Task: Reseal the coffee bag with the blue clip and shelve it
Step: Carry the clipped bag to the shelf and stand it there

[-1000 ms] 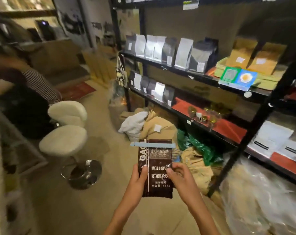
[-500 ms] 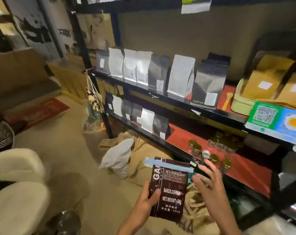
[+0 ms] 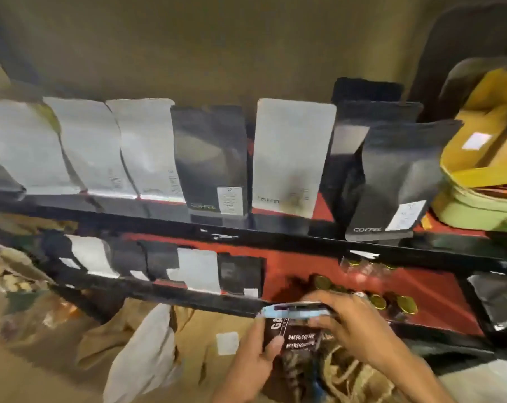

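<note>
A dark brown coffee bag (image 3: 297,335) with white print is held upright just in front of the lower shelf (image 3: 188,298). A light blue clip (image 3: 293,312) runs across its folded top. My left hand (image 3: 255,362) grips the bag's left edge, thumb on the front. My right hand (image 3: 354,324) lies over the bag's upper right corner, fingers on the clip's right end. The lower part of the bag is partly hidden by my hands.
The upper shelf (image 3: 275,231) carries a row of white and black coffee bags. The lower shelf has a red mat (image 3: 304,266), small bags on the left and gold-lidded jars (image 3: 391,301) behind my right hand. Burlap sacks (image 3: 188,344) lie on the floor below.
I have come closer to the shelves and the view has tilted toward them. My right hand, free half a second ago, now rests on the bag's top by the clip.
</note>
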